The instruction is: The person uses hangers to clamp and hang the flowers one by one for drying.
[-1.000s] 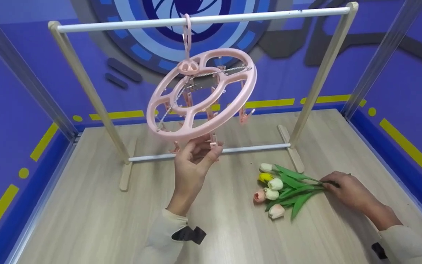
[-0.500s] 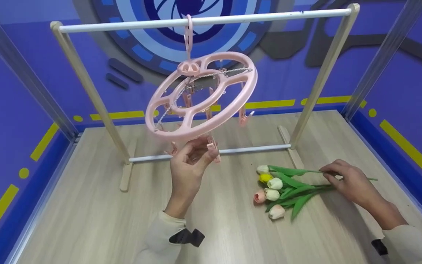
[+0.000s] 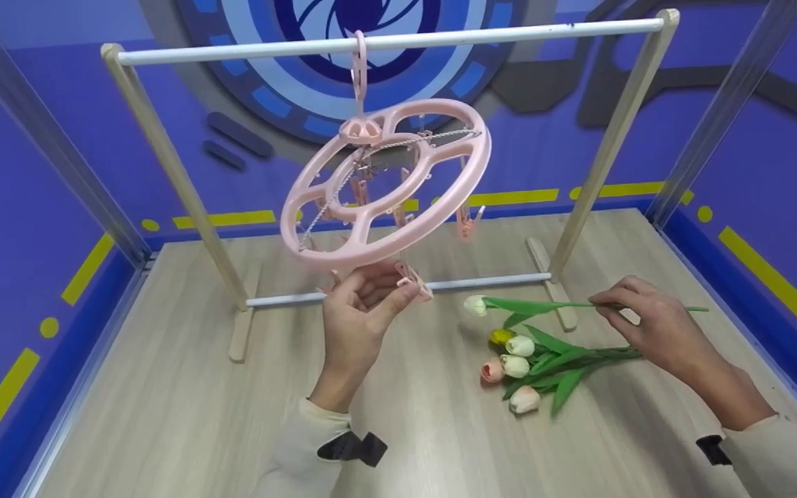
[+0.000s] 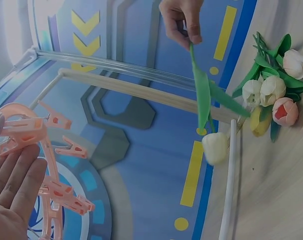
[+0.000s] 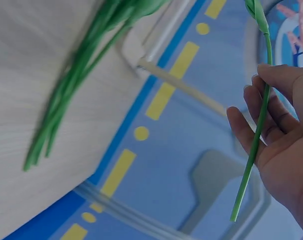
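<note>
A round pink clip hanger (image 3: 433,220) hangs tilted from a white bar, with small clothespins dangling below its ring. My left hand (image 3: 355,332) is under the ring's near edge, its thumb and fingers pinching one pink clothespin (image 4: 25,131). To the right, my right hand (image 3: 665,339) pinches the stem of a white artificial tulip (image 3: 475,305) between thumb and fingers. That tulip is raised off the table, its bloom pointing left. Below it lies a bunch of artificial tulips (image 3: 557,360) in white, yellow and pink. The right wrist view shows the held stem (image 5: 261,115) crossing the palm.
The hanger's rack has a white top bar (image 3: 509,34), wooden side posts (image 3: 606,152) and a low white crossbar (image 3: 481,281). It stands on a wood-grain table (image 3: 163,401). Blue printed walls (image 3: 772,173) enclose the back and sides.
My right hand has drawn one white tulip out of the bunch, lifting it up and leftward. My left hand stays under the ring; the clothespin there has tilted.
</note>
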Motion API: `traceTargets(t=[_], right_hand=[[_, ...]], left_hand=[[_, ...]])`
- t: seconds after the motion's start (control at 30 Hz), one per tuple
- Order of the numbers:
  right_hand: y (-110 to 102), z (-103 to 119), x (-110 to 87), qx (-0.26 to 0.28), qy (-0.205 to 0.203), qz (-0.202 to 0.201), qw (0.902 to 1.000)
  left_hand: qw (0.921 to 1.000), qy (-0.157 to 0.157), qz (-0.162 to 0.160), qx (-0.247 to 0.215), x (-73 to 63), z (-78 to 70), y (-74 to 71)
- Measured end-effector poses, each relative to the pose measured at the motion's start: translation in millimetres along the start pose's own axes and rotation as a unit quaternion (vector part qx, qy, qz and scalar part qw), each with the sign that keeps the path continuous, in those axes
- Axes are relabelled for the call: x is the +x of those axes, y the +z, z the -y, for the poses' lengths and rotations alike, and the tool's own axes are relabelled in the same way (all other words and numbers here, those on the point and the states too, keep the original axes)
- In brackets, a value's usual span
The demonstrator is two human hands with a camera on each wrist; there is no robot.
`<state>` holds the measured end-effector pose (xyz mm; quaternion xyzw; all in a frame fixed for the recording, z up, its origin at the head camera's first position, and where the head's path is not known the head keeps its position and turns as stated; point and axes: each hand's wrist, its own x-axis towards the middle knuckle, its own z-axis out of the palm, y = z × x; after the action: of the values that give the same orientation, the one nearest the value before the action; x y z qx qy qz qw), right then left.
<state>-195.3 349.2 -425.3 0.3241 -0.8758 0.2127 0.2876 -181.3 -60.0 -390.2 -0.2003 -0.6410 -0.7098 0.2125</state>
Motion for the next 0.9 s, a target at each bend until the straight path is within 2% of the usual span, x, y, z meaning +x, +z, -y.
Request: traceTargets(t=[0.2, 0.33, 0.57, 0.9], right_hand=[[-0.2, 16.5, 15.3, 0.025, -0.051, -0.005, 0.9984], [0.3, 30.3, 27.3, 0.035, -0.077, 0.0, 0.9964], [0.7, 54.9, 48.3, 0.017, -0.107, 0.002, 0.9941], [8.6, 83.1, 77.4, 0.028, -0.156, -0.011, 0.9872]], left_hand=[[0.9999, 0.006, 0.01, -0.001, 0.1, 0.2, 4.5], [0.9997, 0.017, 0.012, 0.016, -1.2, 0.9, 7.1], [0.9997, 0.01, 0.003, 0.022, -2.5, 0.1, 8.9], [0.9993, 0.004, 0.005, 0.037, -5.7, -2.9, 12.4]])
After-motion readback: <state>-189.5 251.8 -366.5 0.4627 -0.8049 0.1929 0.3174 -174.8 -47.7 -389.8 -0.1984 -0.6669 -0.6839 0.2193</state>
